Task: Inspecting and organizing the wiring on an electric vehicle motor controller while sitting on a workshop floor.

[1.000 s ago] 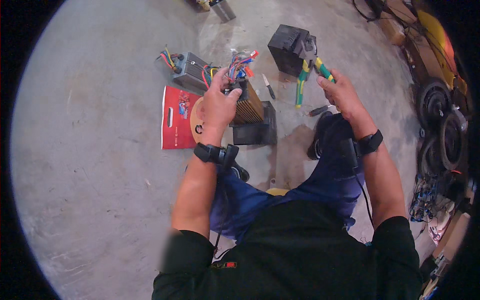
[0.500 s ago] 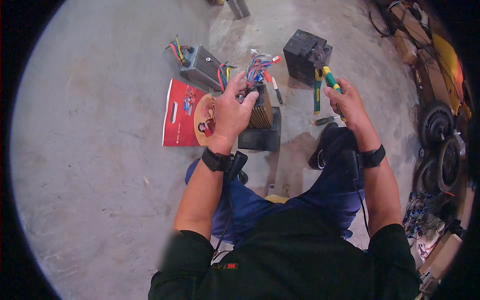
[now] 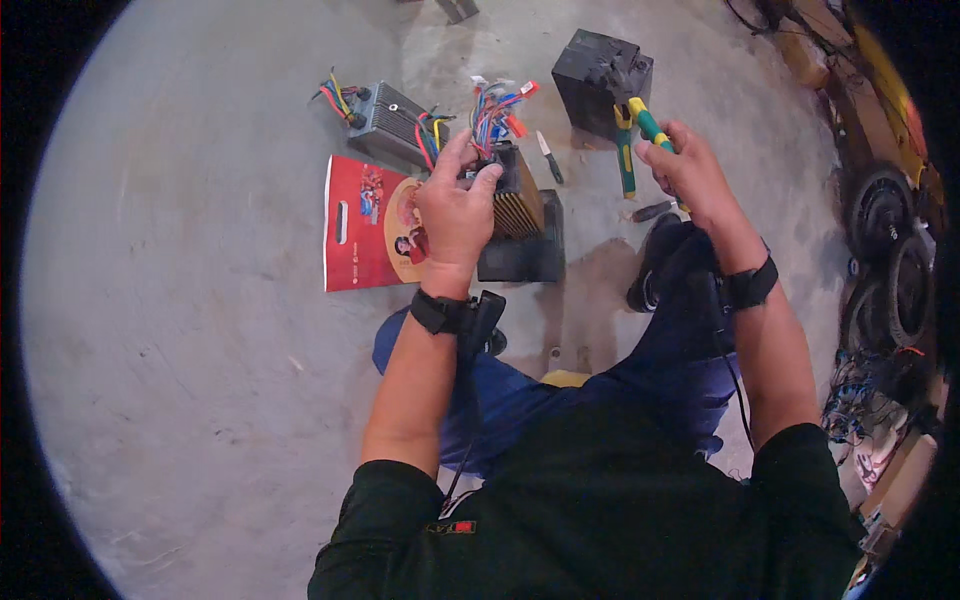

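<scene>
Pliers [image 3: 640, 110] sit spread wide, gripped in the right hand [image 3: 696, 178], while the left hand [image 3: 457, 215] holds the ribbed box [image 3: 518, 212] near the red bag [image 3: 356, 240], seemingly steadying it, and the next move calls for a firm hold.

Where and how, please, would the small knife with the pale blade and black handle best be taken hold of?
Probably by its black handle, pinched across the width from the near right side: the knife lies on the grey floor with that handle on the near side and the pale blade pointing away, while the golden-brown ribbed block is close on its left.
</scene>
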Demonstrator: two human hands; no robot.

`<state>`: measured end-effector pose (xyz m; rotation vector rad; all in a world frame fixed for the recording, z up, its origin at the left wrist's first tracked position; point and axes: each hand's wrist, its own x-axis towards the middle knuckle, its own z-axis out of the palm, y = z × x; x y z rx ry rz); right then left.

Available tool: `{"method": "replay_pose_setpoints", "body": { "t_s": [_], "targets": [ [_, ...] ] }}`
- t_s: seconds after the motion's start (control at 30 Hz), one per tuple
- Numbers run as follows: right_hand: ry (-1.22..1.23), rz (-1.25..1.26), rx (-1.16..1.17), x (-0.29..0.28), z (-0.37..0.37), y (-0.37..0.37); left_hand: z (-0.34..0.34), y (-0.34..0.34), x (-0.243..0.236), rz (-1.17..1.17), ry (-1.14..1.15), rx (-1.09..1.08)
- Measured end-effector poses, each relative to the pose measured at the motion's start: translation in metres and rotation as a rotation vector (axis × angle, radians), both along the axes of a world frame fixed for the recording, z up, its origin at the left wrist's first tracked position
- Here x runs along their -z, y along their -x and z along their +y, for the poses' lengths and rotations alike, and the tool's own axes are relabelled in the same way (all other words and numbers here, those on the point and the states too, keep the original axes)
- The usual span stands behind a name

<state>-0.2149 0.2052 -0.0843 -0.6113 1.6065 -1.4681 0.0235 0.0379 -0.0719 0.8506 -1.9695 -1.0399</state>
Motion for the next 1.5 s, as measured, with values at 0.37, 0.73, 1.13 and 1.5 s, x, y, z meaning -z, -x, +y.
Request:
{"method": "replay_pose_setpoints", "body": {
  "t_s": [0.37,0.73,1.13,1.5],
  "targets": [
    [0.037,0.041,-0.016,-0.004,0.006,-0.001,0.001,-0.004,-0.005,-0.328,0.412,-0.066],
    [0.095,0.090,0.011,-0.007,0.008,-0.007,-0.004,0.003,-0.031,-0.332,0.092,0.028],
    [0.152,0.089,0.039,0.002,0.012,-0.005,-0.014,-0.005,-0.018,-0.219,-0.031,0.135],
    [0.173,0.056,0.018,-0.003,0.013,-0.008,-0.002,-0.001,-0.016,-0.290,0.101,0.037]
  ]
}}
